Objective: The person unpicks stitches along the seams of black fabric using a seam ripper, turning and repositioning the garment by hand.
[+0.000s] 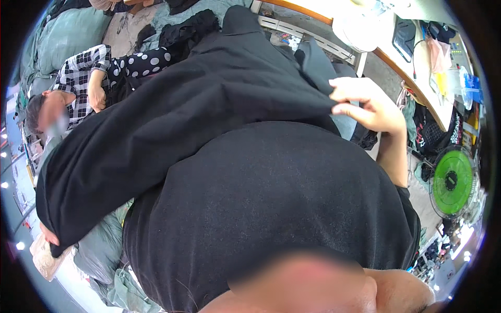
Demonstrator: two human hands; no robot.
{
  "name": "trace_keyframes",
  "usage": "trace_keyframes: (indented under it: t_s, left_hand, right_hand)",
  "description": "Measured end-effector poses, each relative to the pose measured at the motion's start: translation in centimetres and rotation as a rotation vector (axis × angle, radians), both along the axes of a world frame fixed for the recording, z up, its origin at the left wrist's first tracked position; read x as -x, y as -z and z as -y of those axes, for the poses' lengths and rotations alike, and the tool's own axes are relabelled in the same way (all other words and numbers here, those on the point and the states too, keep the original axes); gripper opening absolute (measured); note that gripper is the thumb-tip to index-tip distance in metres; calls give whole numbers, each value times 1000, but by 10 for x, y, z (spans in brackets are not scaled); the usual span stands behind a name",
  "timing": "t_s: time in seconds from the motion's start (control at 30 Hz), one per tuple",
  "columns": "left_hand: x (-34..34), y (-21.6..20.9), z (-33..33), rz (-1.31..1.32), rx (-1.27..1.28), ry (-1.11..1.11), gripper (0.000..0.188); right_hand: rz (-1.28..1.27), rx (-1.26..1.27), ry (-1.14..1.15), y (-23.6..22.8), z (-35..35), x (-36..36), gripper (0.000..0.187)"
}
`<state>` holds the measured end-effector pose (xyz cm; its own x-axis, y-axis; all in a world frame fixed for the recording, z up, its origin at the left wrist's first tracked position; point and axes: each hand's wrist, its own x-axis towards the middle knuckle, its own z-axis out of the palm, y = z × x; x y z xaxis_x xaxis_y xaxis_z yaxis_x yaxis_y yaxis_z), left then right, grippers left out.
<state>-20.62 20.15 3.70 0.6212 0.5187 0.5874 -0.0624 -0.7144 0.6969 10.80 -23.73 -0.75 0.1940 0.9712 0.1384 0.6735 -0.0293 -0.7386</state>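
A large piece of black cloth (209, 94) is stretched across my front, from the lower left to the right. My right hand (373, 104) pinches its edge between thumb and fingers and pulls it taut. At the far left end, my left hand (49, 233) grips the cloth; most of that hand is hidden behind it, with only some fingers showing. Another part of the cloth runs away from me toward the top and ends in a narrow tip. I cannot tell whether it is a finished garment.
Someone in a checked shirt (81, 73) sits at the left, close to the cloth. Green-grey bundles (73, 39) lie behind that person. A worktable (417, 78) with a tablet-like device (404, 34) stands at the right, and a green fan (452, 181) below it.
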Motion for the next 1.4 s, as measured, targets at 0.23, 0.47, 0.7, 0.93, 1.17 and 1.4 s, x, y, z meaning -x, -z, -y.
trace_keyframes:
  t_s: [0.23,0.47,0.7,0.93,1.17,1.4]
  left_hand:
    - [-16,0,9,53,28,174,21]
    - [-29,-13,50,87,90,560,22]
    - [-56,-32,58,46,199,981,25]
    - [-112,-25,72,-155,520,1023,28]
    - [-185,-25,121,-248,239,1059,31]
    - [-199,-6,133,-467,782,1107,34]
  right_hand:
    - [-605,739,242,30,-48,-11,48]
    - [-580,253,484,179,-144,-15,52]
    - [-251,-44,692,173,-176,3,40]
    - [-788,-252,298,45,-116,40,22]
    - [-867,-453,-237,-70,-63,48,16]
    - [-709,-471,39,-66,-19,29,13]
